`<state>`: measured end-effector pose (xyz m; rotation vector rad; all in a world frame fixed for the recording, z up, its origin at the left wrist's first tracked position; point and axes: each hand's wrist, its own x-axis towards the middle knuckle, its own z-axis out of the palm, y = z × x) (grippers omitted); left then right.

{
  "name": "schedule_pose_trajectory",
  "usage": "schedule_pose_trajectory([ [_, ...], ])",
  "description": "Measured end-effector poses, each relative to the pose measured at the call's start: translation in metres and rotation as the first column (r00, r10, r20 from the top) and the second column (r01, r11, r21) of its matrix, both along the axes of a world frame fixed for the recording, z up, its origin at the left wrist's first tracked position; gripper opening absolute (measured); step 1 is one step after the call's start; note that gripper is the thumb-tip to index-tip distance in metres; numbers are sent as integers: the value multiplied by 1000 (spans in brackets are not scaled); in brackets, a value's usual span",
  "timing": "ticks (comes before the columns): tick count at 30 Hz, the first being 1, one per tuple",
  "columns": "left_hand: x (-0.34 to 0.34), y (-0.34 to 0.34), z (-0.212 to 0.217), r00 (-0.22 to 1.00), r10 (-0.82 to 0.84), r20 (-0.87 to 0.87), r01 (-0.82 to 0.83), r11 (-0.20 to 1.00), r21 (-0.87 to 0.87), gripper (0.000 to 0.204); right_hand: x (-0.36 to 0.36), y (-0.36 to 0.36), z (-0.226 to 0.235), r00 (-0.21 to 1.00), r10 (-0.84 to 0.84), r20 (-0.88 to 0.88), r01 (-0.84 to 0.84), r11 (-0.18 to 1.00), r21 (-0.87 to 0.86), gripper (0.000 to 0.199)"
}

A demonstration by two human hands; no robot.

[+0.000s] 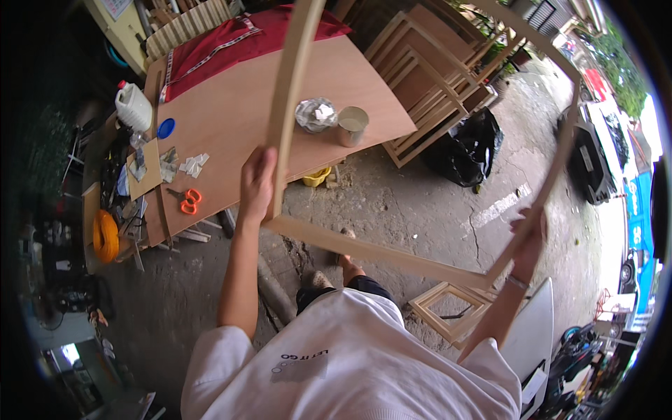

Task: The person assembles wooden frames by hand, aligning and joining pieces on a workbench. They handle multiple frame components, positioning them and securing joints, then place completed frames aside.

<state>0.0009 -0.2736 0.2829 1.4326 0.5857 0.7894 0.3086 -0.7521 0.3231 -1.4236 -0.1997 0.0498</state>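
A large rectangular wooden frame (378, 250) of pale bare wood is held up in front of me, its near rail level with my waist and its far end rising past the top of the view. My left hand (259, 183) is closed around the left rail, close to the near left corner. On the other side, my right hand (529, 238) grips the right rail above the near right corner; its fingers are partly hidden behind the wood. Through the frame's opening show the table edge and the ground.
A brown board-topped table (231, 133) carries red cloth (217, 52), orange-handled scissors (187, 201), a tin can (353, 126), a foil-lined bowl (315, 114) and a white jug (134, 107). Wooden frames (420, 77) lean beyond it, beside a black bag (465, 148). A smaller frame (448, 308) lies near my right arm.
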Motion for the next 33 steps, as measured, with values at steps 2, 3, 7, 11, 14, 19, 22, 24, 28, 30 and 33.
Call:
schedule_pose_trajectory([
  [2,-48,25,-46,978,168,-123,-172,985,-30,39,8,93,-20,985,120,-121,-131,987,-90,35],
  [3,-63,29,-63,933,310,-186,-328,942,-77,40,14,132,-32,970,214,-118,-227,967,-115,35],
  [7,-104,51,-123,790,530,-307,-584,804,-114,45,50,276,-82,891,415,-184,-448,867,-218,34],
  [11,-58,70,-186,733,608,-306,-622,780,60,50,149,360,-174,882,463,-80,-461,818,-344,36],
  [14,-15,81,-207,652,624,-431,-596,773,216,43,198,407,-253,878,478,26,-359,694,-624,38],
  [19,5,104,-253,481,553,-680,-511,807,296,52,216,455,-325,834,532,148,-266,621,-737,32],
  [22,1,116,-257,352,454,-819,-354,874,332,65,213,475,-325,825,539,168,-239,604,-760,26],
  [24,12,129,-242,287,387,-876,-272,910,313,67,220,481,-323,831,537,145,-237,577,-782,24],
  [28,28,149,-226,248,355,-901,-125,934,333,66,229,485,-319,780,557,287,-87,549,-831,23],
  [30,25,157,-231,262,312,-913,-136,949,285,69,231,484,-315,717,579,388,-22,576,-817,22],
  [33,27,154,-224,204,320,-925,-166,943,289,66,215,467,-290,741,629,236,-245,580,-777,28],
])
